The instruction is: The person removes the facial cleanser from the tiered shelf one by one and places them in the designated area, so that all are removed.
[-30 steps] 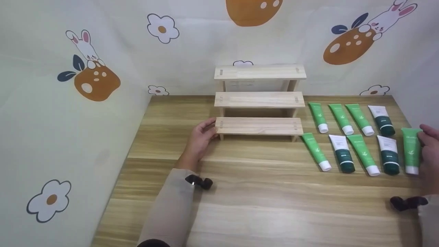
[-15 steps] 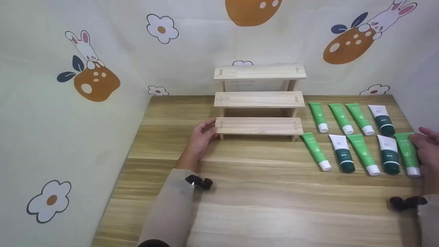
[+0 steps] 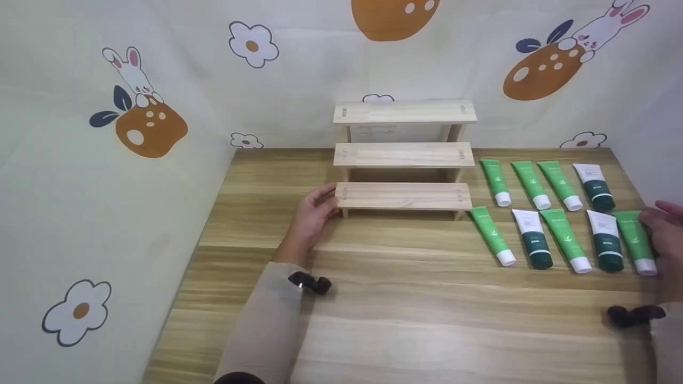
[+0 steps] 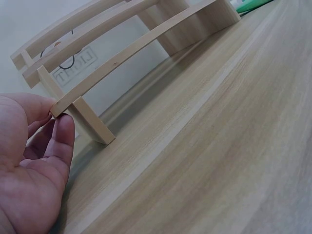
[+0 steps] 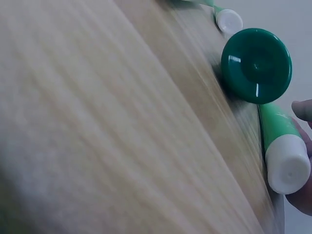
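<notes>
In the head view my left hand (image 3: 315,213) pinches the left end of the lowest step of a three-tier wooden stand (image 3: 403,196). The left wrist view has the thumb and fingers meeting at that step's corner (image 4: 61,107). At the far right my right hand (image 3: 667,234) is beside a green tube with a white cap (image 3: 635,240), which lies slightly slanted on the tabletop. In the right wrist view the thumb stands off this tube (image 5: 280,124), while other fingers are behind it, partly out of frame. Left of it lies a white-and-dark-green tube (image 3: 605,240).
Several more tubes lie in two rows right of the stand, among them a green tube (image 3: 493,237) close to the stand's front right corner. Patterned cloth walls (image 3: 299,74) border the wooden tabletop (image 3: 427,309) at the back and sides.
The green tube at the far right has shifted left, beside the white-and-dark-green tube, and now slants. My right hand moved slightly left with it. My left hand and the stand stayed put.
</notes>
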Motion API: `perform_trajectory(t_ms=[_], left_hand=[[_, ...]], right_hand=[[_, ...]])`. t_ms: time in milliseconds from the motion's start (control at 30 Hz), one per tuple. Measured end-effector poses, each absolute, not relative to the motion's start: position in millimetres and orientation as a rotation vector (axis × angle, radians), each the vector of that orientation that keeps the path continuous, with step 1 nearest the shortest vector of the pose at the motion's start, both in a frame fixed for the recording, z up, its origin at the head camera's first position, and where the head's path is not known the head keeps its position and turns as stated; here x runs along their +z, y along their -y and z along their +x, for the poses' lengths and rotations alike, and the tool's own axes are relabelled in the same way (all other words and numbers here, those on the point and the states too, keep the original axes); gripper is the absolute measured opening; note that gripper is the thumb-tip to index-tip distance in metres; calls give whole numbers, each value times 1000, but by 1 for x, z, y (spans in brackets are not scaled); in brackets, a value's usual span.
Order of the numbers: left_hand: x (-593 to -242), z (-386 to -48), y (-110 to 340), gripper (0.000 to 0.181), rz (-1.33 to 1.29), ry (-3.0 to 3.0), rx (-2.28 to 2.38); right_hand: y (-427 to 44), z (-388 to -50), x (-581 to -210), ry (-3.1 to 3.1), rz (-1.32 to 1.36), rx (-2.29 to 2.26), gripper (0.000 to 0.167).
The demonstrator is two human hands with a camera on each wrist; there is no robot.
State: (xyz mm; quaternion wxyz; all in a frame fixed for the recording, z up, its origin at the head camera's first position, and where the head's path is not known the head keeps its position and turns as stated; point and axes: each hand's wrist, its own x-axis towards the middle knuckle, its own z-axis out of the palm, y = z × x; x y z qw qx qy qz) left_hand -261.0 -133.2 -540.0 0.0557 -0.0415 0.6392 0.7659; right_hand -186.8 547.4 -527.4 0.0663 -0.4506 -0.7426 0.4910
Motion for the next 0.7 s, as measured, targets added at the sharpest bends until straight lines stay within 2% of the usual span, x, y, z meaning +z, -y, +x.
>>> perform_trajectory(t_ms=[400, 700], left_hand=[[-539, -260, 134, 43, -107, -1933, 2351], [-539, -260, 133, 44, -124, -1947, 2330]], right_hand=[[-537, -188, -511, 2263, -1211, 1525, 59], [-500, -203, -482, 2147, -1011, 1693, 50]])
